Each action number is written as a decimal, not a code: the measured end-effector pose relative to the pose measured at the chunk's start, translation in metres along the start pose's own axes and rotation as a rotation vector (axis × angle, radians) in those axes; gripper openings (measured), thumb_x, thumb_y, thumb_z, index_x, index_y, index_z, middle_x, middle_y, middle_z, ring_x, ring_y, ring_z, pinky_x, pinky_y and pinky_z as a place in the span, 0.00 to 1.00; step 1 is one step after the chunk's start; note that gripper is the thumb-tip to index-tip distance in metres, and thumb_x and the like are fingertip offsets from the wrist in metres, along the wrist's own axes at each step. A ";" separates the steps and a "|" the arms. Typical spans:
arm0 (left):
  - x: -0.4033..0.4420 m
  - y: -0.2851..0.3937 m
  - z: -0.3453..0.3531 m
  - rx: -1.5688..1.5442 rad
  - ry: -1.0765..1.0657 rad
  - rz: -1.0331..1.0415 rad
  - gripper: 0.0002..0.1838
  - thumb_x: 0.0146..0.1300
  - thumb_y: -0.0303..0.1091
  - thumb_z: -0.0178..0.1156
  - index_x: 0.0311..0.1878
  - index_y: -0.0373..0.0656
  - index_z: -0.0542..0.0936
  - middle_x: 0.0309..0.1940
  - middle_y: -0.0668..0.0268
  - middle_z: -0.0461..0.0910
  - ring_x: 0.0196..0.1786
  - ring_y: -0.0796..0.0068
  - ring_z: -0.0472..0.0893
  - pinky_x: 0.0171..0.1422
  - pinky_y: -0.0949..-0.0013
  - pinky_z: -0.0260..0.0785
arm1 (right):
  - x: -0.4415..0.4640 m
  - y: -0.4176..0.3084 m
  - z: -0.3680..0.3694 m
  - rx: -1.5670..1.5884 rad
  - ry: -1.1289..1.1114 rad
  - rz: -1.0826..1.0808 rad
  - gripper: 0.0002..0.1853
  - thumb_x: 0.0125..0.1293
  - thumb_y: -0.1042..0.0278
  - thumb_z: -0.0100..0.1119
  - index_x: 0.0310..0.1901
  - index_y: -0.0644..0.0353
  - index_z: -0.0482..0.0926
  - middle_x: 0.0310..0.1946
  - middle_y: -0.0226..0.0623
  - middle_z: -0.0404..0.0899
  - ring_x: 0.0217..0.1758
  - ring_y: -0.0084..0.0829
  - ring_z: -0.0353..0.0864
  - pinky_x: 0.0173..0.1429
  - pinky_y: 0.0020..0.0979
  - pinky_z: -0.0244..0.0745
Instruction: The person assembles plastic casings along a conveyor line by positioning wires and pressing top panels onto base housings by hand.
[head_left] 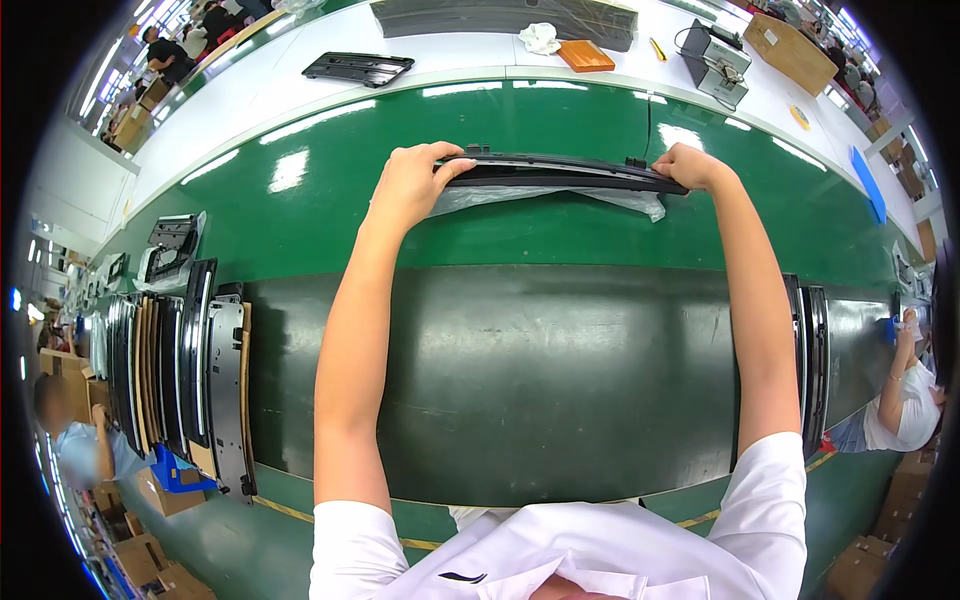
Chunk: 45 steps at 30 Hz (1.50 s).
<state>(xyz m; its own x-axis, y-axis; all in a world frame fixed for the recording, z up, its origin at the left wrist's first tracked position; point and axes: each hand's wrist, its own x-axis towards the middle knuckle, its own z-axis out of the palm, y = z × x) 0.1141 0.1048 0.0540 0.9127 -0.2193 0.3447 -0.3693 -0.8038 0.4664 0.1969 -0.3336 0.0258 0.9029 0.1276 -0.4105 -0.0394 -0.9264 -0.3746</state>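
A long black panel is held by its two ends above the green work surface. My left hand grips its left end, thumb on the near side and fingers over the top edge. At the right end, my right hand pinches the corner. Clear plastic film shows beneath and in front of the panel. Nearer to me lies the dark conveyor belt, under my forearms.
Upright black panels with brown sheets stand at the left; more panels stand at the right. On the white shelf are a black part, an orange block and a metal device. Co-workers sit at both sides.
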 end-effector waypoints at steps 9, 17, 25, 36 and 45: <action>-0.001 0.004 -0.003 -0.040 -0.198 -0.054 0.22 0.66 0.47 0.72 0.53 0.39 0.89 0.38 0.53 0.90 0.34 0.59 0.85 0.45 0.63 0.78 | 0.003 0.022 0.006 -0.057 0.086 -0.099 0.15 0.76 0.64 0.57 0.51 0.61 0.89 0.34 0.42 0.88 0.34 0.35 0.86 0.44 0.40 0.85; -0.057 0.001 0.020 0.009 -0.196 0.112 0.29 0.66 0.42 0.73 0.67 0.43 0.80 0.71 0.50 0.75 0.65 0.47 0.81 0.67 0.55 0.76 | -0.015 0.048 0.079 0.046 0.702 -0.248 0.20 0.77 0.61 0.58 0.66 0.58 0.81 0.48 0.58 0.84 0.55 0.58 0.83 0.64 0.47 0.76; -0.090 0.011 0.010 -0.019 0.053 0.110 0.25 0.68 0.38 0.70 0.67 0.44 0.79 0.69 0.52 0.77 0.67 0.47 0.79 0.70 0.53 0.73 | -0.074 -0.037 0.105 0.083 1.161 -0.323 0.10 0.66 0.75 0.60 0.48 0.61 0.83 0.47 0.48 0.77 0.56 0.50 0.75 0.64 0.46 0.73; -0.077 0.099 -0.048 -0.233 0.517 0.348 0.09 0.71 0.27 0.64 0.51 0.38 0.87 0.50 0.57 0.88 0.47 0.67 0.87 0.55 0.69 0.77 | -0.058 -0.108 0.157 -0.322 0.633 -0.456 0.36 0.81 0.39 0.41 0.81 0.54 0.62 0.83 0.47 0.55 0.86 0.55 0.49 0.87 0.54 0.44; -0.085 0.065 0.008 -0.419 0.280 -0.004 0.08 0.73 0.30 0.63 0.50 0.39 0.87 0.47 0.59 0.87 0.45 0.67 0.87 0.49 0.65 0.80 | -0.068 -0.099 0.147 -0.421 0.492 -0.387 0.38 0.82 0.37 0.36 0.83 0.51 0.55 0.85 0.44 0.50 0.87 0.54 0.46 0.87 0.54 0.43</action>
<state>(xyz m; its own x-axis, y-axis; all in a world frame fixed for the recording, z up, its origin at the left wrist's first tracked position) 0.0133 0.0665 0.0484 0.8537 -0.0141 0.5205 -0.4566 -0.5009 0.7353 0.0765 -0.1981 -0.0316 0.9100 0.3897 0.1415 0.3970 -0.9175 -0.0265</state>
